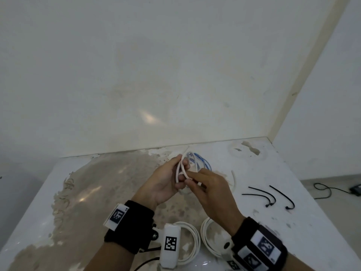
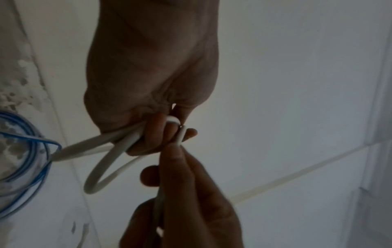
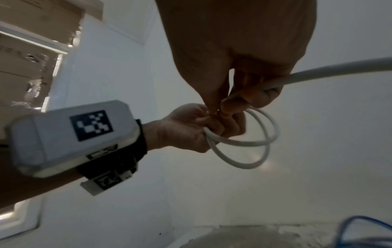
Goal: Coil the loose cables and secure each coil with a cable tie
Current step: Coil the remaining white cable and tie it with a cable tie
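Observation:
Over the middle of the table my left hand grips a small coil of white cable, about two loops, fingers curled round the bundle. My right hand pinches the same cable right next to the left fingers. In the left wrist view the loops hang below my left hand and the right hand holds the strand. The right wrist view shows the loops and the loose strand running off to the right. The loose tail lies on the table.
A blue cable coil lies on the table behind my hands. Three black cable ties lie to the right. Two white coils sit at the near edge under my wrists. The stained white table meets a wall at the back.

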`<state>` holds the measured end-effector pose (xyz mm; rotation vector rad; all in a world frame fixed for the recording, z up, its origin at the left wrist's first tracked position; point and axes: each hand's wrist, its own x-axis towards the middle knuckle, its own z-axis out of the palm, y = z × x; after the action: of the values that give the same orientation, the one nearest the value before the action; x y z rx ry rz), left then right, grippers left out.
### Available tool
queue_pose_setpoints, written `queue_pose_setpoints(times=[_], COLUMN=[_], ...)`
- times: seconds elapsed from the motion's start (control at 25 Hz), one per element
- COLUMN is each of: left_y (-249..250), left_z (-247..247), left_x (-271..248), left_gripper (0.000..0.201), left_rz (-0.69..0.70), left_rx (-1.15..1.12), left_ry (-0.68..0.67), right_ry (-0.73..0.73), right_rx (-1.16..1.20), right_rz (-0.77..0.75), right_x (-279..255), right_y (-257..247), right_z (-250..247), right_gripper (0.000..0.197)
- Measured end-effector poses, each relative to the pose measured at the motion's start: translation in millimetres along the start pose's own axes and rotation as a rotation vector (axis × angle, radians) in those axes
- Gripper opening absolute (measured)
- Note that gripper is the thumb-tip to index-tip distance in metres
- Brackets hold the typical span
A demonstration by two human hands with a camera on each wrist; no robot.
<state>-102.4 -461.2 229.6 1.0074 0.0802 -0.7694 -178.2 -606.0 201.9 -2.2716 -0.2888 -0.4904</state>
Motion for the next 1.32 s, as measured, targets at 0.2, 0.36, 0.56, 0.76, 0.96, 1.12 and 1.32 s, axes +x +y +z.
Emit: queue_pose_setpoints(times=[0.2, 0.36, 0.56, 0.76, 0.96, 1.12, 1.32], left_y=[-2, 7, 4, -18, -36, -33, -33], left_z=[7, -1, -4, -1, 15, 23, 26], left_x=[1, 2, 3, 4, 9, 9, 11], left_gripper=[0.046, 0.038, 0.035, 0.039, 0.039, 0.037, 0.032], left_rz=[0.028, 0.051, 0.104, 0.079, -0.009, -0.029, 0.091], left_rx=[-0.120, -0.244, -0.264, -0.233, -0.231, -0.275, 0.117], left_ry=[0.047, 0.053, 0.066, 0.081, 0.047, -0.013, 0.173], right_ry=[0.002, -0.001, -0.329, 0.069, 0.229, 0.261, 0.280], right_rx=[0.034, -0.166, 0.040, 0.483, 0.412, 0.598, 0.514], right_rz=[-0.084, -0.154, 0.247, 0.528, 0.421, 0.500, 0.443], right_x=[-18, -36, -59, -42, -21, -13, -8], right_y=[14, 38, 56, 52, 44, 29, 36], right_z=[4, 1, 5, -9, -5, 0, -3], right_gripper=[0.028, 0.022, 0.012, 0.021, 0.038, 0.034, 0.039])
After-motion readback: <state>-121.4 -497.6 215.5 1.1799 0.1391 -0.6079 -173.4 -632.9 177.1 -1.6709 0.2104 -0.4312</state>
